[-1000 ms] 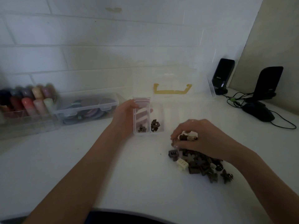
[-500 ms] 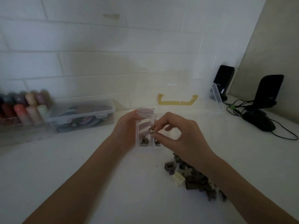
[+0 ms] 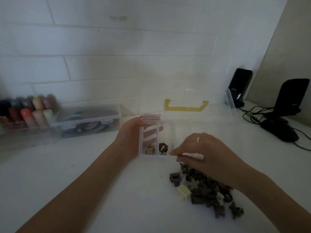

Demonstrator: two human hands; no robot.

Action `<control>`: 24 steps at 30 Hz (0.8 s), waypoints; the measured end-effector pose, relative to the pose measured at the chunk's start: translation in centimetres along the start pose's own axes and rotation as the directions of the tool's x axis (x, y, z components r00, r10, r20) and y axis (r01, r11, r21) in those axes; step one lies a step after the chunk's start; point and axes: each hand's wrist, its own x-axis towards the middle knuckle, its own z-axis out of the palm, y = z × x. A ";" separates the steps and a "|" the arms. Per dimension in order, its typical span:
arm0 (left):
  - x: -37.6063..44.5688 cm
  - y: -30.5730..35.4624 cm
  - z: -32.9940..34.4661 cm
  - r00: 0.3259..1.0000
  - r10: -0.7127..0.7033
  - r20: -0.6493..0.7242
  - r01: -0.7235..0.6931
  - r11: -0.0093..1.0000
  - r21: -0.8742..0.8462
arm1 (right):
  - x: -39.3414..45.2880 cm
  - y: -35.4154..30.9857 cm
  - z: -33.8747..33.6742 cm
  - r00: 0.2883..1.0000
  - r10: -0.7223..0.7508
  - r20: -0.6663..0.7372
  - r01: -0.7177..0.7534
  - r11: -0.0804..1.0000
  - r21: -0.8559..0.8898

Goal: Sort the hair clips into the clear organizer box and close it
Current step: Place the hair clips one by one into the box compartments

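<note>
Left hand (image 3: 130, 137) grips organizer box (image 3: 170, 130) edge; right hand (image 3: 202, 153) palm-down over clips (image 3: 203, 189), grasp unclear.

The white tabletop (image 3: 84, 182) in front of me carries the clear organizer box (image 3: 170, 158), lid open, standing near the wall. Just in front of it, to my right, lies a loose pile of hair clips (image 3: 205, 190), mostly dark brown with a few cream ones. Far left sit a rack of coloured bottles (image 3: 25, 113) and a closed clear case (image 3: 87, 121). Far right are two black speakers (image 3: 289, 100), a black mouse (image 3: 279, 132) and their cables.
</note>
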 end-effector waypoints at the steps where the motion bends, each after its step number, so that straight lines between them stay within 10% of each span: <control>1: -0.1 0.0 0.0 1.000 0.004 0.004 -0.004 1.000 0.005 | -0.1 0.0 0.0 0.998 -0.014 0.054 0.015 1.000 -0.013; 11: -0.4 -0.1 0.1 0.999 -0.019 -0.051 0.020 0.999 0.027 | -0.7 -0.1 1.6 0.965 -0.172 0.196 0.236 0.894 -0.380; 24: -1.0 0.1 0.4 0.999 -0.015 -0.048 0.017 0.998 0.056 | -0.4 -1.0 1.8 0.964 -0.151 0.218 0.209 0.939 -0.274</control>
